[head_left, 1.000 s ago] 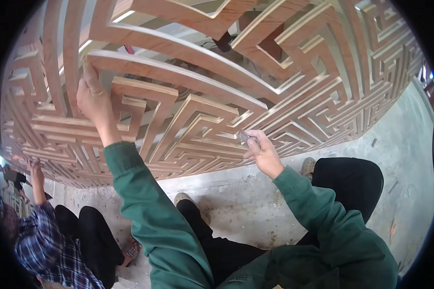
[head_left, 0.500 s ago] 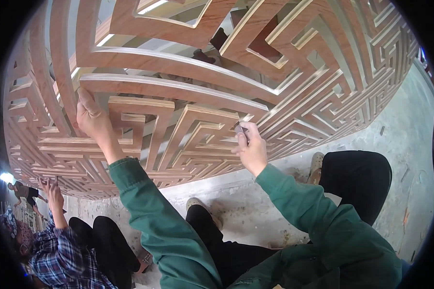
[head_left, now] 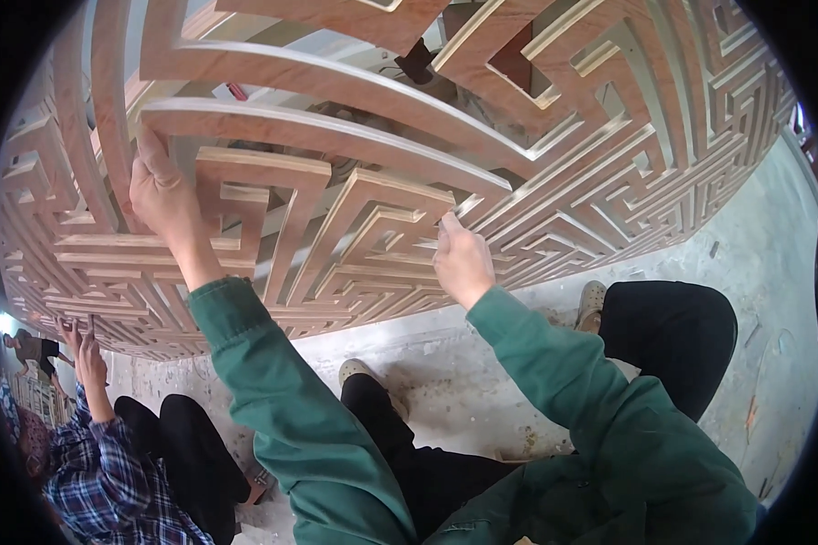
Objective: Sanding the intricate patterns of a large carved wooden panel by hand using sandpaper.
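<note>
A large plywood lattice panel (head_left: pixel 364 136) with a cut-out maze pattern stands tilted in front of me, its faces reddish-brown and its cut edges pale. On the left, my left hand (head_left: pixel 168 195) is closed round one of its bars, thumb up and the other fingers partly hidden behind the wood. My right hand (head_left: pixel 464 262) is closed in a pinch at the corner of a strip near the panel's middle. The small grey-brown flat piece in its fingers shows half a second ago; now the hand mostly hides it.
At the lower left a co-worker in a plaid shirt (head_left: pixel 109 477) sits with hands raised to the same panel. Another person (head_left: pixel 36 350) is farther back. My knees and shoes are below the panel on the stained concrete floor (head_left: pixel 482 400). Dark items show through the openings.
The panel and my left hand sit slightly higher and farther left in view. My right hand has turned, its fingers now pointing up at the strip's corner and covering the small piece.
</note>
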Action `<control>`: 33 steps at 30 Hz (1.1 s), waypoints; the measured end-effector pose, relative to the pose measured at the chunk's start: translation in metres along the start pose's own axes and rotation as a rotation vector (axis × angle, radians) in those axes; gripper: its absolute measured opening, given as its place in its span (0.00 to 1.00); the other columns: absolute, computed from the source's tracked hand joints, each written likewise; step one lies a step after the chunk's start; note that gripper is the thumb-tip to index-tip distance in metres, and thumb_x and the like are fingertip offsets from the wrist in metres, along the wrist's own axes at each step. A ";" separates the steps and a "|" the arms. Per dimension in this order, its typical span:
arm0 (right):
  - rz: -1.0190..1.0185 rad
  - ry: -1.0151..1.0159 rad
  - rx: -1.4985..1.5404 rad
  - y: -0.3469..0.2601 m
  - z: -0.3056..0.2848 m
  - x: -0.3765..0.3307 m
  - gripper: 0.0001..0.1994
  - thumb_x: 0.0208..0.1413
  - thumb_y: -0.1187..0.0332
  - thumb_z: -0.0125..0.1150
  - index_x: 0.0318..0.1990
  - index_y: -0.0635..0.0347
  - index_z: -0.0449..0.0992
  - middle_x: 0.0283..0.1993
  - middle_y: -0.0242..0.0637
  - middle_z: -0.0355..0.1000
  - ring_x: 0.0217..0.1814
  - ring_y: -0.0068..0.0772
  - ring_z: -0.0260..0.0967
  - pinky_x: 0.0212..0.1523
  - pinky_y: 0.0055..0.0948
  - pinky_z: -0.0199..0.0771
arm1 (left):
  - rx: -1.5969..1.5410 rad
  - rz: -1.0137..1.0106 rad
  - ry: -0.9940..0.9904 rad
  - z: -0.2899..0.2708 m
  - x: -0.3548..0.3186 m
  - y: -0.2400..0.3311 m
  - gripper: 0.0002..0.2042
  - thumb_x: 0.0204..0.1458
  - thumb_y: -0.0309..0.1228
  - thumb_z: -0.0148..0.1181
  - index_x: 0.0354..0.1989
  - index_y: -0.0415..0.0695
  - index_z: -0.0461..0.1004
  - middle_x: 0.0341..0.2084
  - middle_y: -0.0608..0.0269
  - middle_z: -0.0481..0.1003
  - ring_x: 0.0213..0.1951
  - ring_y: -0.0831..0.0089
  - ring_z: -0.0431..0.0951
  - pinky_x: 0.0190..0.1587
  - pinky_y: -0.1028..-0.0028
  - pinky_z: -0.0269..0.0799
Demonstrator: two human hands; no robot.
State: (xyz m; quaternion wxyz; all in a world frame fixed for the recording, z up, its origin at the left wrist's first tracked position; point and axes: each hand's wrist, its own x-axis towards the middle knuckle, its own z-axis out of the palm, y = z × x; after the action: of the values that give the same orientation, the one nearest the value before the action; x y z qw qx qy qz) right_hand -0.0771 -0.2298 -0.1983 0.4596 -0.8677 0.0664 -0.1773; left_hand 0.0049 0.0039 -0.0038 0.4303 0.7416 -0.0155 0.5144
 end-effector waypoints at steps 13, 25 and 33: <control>0.016 -0.112 0.322 0.015 0.000 -0.005 0.10 0.58 0.73 0.43 0.44 0.62 0.69 0.19 0.36 0.64 0.19 0.25 0.64 0.22 0.28 0.64 | 0.082 0.040 0.060 0.000 0.004 -0.006 0.30 0.52 0.60 0.44 0.35 0.42 0.78 0.28 0.55 0.77 0.34 0.63 0.75 0.40 0.68 0.66; 0.197 -0.170 0.608 0.008 -0.007 0.004 0.09 0.57 0.73 0.43 0.29 0.63 0.69 0.17 0.29 0.61 0.15 0.18 0.56 0.16 0.21 0.55 | 0.083 0.021 0.050 0.000 0.004 -0.010 0.32 0.51 0.61 0.46 0.37 0.39 0.77 0.28 0.57 0.77 0.34 0.68 0.73 0.42 0.73 0.66; 0.115 -0.158 0.449 0.017 -0.006 -0.007 0.09 0.58 0.73 0.43 0.36 0.63 0.73 0.17 0.29 0.63 0.15 0.16 0.57 0.17 0.20 0.57 | 0.079 0.033 0.022 -0.005 0.007 -0.017 0.34 0.50 0.63 0.45 0.34 0.38 0.77 0.25 0.58 0.76 0.32 0.70 0.72 0.40 0.72 0.66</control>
State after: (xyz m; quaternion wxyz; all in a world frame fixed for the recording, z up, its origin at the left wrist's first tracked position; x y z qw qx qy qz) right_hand -0.0846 -0.2418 -0.2110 0.6541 -0.7497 0.0383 -0.0925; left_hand 0.0130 0.0209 -0.0088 0.3924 0.7518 -0.0028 0.5298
